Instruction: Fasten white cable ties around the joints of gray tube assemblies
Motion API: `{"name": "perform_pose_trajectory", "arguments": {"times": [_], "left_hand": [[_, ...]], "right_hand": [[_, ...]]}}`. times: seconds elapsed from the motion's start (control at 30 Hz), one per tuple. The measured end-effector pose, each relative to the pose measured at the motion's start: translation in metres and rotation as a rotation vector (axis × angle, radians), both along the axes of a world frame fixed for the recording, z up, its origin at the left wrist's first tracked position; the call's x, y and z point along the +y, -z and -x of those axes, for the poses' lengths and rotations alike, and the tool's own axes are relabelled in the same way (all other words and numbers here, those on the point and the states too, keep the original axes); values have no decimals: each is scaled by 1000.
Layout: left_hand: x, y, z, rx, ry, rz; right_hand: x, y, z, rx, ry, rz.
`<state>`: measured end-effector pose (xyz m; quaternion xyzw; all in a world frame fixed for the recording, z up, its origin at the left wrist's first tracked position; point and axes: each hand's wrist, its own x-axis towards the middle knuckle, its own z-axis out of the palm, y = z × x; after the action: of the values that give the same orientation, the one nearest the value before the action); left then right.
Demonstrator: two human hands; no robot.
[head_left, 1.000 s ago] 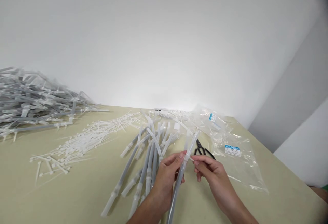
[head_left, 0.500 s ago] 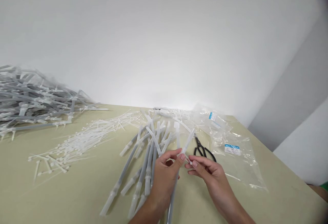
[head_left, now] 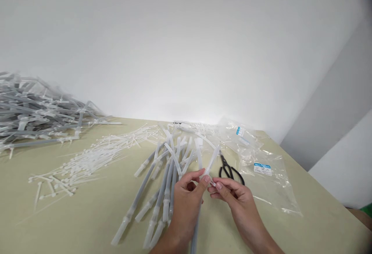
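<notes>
My left hand (head_left: 188, 192) is closed round the joint of a translucent Y-shaped tube (head_left: 213, 159). Two short branches rise above its fingers, and a longer grey leg runs down behind it toward the lower edge. Beside it, my right hand (head_left: 232, 197) pinches a thin white cable tie (head_left: 212, 183) at that joint. Fingers partly hide how the tie sits on the tube. Just left of my hands lies a bundle of similar branched tubes (head_left: 158, 203). Black-handled scissors (head_left: 228, 168) rest on the table behind my right hand.
Loose white cable ties (head_left: 95, 155) are spread across the left of the table (head_left: 87, 223). A large heap of tube assemblies (head_left: 43, 110) stands at the far left. Clear plastic bags (head_left: 270, 188) with blue labels lie on the right, and a wall (head_left: 186, 52) rises behind.
My right hand has moved slightly left, closer to my left hand, with the cable tie between its fingers. The view has shifted a little; the tube remains in my left hand.
</notes>
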<state>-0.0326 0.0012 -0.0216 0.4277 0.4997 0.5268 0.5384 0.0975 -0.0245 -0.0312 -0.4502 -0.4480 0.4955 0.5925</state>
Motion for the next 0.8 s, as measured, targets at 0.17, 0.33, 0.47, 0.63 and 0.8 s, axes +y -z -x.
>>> {"name": "perform_pose_trajectory", "arguments": {"times": [0.17, 0.33, 0.47, 0.63, 0.8], "left_hand": [[-2, -1, -1, 1, -2, -22], [-8, 1, -2, 51, -7, -105], [-10, 6, -2, 137, -2, -217], [-10, 5, -4, 79, -39, -138], [-9, -1, -5, -56, -61, -91]], "right_hand": [[-1, -2, 3, -37, 8, -18], [-2, 0, 8, -90, 43, -64], [-2, 5, 9, -105, 81, -91], [-3, 3, 12, -94, 89, -86], [-1, 1, 9, -53, 157, -70]]}}
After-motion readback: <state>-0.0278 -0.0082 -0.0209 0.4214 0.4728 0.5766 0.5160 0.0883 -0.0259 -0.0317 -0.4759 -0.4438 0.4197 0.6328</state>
